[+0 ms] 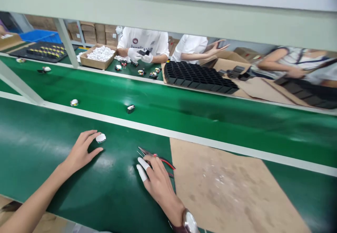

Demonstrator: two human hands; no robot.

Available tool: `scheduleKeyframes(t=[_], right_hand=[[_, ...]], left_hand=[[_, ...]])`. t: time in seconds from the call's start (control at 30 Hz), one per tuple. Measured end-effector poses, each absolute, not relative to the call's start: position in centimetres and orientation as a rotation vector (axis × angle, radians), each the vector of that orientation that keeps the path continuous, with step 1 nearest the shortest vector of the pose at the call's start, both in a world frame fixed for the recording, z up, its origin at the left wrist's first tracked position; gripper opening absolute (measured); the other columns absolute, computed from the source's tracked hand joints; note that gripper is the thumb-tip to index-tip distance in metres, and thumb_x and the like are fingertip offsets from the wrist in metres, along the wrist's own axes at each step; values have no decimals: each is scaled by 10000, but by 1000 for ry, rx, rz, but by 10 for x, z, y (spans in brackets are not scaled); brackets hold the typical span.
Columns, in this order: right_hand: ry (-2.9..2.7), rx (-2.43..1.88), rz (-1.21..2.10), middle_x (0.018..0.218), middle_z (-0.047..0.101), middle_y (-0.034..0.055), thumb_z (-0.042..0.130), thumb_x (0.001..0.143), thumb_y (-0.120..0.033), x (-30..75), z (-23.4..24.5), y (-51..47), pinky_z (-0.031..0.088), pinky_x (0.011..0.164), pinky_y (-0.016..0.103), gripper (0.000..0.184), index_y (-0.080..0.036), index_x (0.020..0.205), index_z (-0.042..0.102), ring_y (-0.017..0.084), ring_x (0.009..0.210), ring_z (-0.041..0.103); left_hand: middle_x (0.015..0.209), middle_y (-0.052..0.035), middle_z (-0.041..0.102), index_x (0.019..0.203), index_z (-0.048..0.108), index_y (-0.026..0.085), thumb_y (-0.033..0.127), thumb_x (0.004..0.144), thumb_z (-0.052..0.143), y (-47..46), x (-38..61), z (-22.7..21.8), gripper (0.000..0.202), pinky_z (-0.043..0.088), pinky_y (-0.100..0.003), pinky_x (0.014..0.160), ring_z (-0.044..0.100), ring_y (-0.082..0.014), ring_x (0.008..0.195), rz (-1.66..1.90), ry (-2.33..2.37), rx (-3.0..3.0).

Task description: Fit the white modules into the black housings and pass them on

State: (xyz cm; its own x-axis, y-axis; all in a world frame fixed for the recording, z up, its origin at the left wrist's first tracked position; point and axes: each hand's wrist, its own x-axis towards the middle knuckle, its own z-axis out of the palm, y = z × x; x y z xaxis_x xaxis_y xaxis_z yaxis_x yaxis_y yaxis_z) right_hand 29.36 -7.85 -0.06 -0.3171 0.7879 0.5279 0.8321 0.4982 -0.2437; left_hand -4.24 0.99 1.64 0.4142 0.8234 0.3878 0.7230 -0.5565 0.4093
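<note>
My left hand [84, 148] is over the green worktop with thumb and fingers apart. Its fingertips are at the edge of a small white-topped part [101, 138]; I cannot tell whether they touch it. Two fingers of my right hand [159, 180] wear white finger covers, and a watch [190, 221] is on that wrist. Those fingers are stretched out and lie beside or partly over needle-nose pliers [168, 162] with red and black handles. Another thin metal tip [140, 153] shows near the plier jaws, its rest hidden by the hand.
A brown cardboard sheet [226, 187] lies at my right. Beyond a pale rail [147, 129], the green belt [168, 103] bears a black-cased part [131, 109] and several white-topped parts [74, 102]. Co-workers sit opposite, near a box of white pieces [97, 65] and black casings [197, 77].
</note>
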Motion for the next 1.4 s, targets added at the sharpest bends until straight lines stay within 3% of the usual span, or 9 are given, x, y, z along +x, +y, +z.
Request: scheduleKeyframes(t=[0.07,0.27,0.43,0.5,0.63,0.77,1.0,1.2,1.4], right_hand=[[-2185,-1235,-39,1183,668,131,557,1040,-167,284,-5,-78,566,905,412,270,-175,1299,632,257,1023,642],[-2257,-1090,12,1229,677,134,448,998,-47,270,-31,-78,578,922,412,318,-181,1162,686,271,1101,646],[-2255,-1066,64,1253,675,134,443,990,-54,276,-42,-79,574,936,396,351,-178,1228,668,266,1134,638],[-2256,-1060,73,1262,677,130,435,996,-64,277,-42,-77,578,922,392,356,-181,1246,661,266,1135,643],[-2222,-1070,119,1244,690,115,468,1023,-112,277,-39,-75,594,899,380,313,-208,1255,656,251,1107,667],[-2199,-1151,202,1271,685,119,539,1029,-184,276,-37,-76,603,953,379,340,-208,1362,606,248,1130,680],[-2241,-1349,255,1460,580,213,699,960,-375,249,-28,-59,567,1059,515,798,-131,1614,311,364,1316,601],[-2245,-1257,273,1264,667,176,578,1007,-200,218,-20,-25,579,993,533,663,-149,1608,303,335,1153,654],[-2126,-1123,271,1362,614,204,542,1063,-345,236,-31,-33,560,1021,494,517,-145,1528,437,310,1251,613]], left_hand=[[1454,-146,582,1536,457,254,391,952,738,22,-44,8,663,511,-551,1109,553,-357,1341,781,1430,2465],[1291,-113,676,1522,475,277,245,1007,618,16,-21,-5,535,550,-464,1047,635,-271,1166,701,1242,2375],[1356,-93,673,1453,565,306,490,818,871,48,-20,13,729,528,-450,1095,637,-290,1243,605,1168,2391],[1346,-75,689,1315,661,298,493,829,853,90,-37,24,558,505,-437,1125,631,-287,1273,737,1520,2390],[1378,-228,641,1371,605,143,407,899,741,178,-76,37,558,377,-639,1169,530,-432,1371,888,1968,2210],[1172,-215,729,1322,627,102,318,889,685,210,-78,30,488,438,-625,1096,642,-421,1203,867,2020,2141],[1125,-72,744,1363,638,226,300,861,729,116,-12,18,515,537,-428,1024,653,-286,1094,736,1468,2368],[1229,-103,699,1454,569,245,259,914,722,41,-6,11,562,556,-483,1015,633,-301,1137,642,1254,2366],[1468,-131,611,1488,541,259,426,995,672,-7,-54,23,537,617,-396,959,675,-255,1213,842,1297,2101]])
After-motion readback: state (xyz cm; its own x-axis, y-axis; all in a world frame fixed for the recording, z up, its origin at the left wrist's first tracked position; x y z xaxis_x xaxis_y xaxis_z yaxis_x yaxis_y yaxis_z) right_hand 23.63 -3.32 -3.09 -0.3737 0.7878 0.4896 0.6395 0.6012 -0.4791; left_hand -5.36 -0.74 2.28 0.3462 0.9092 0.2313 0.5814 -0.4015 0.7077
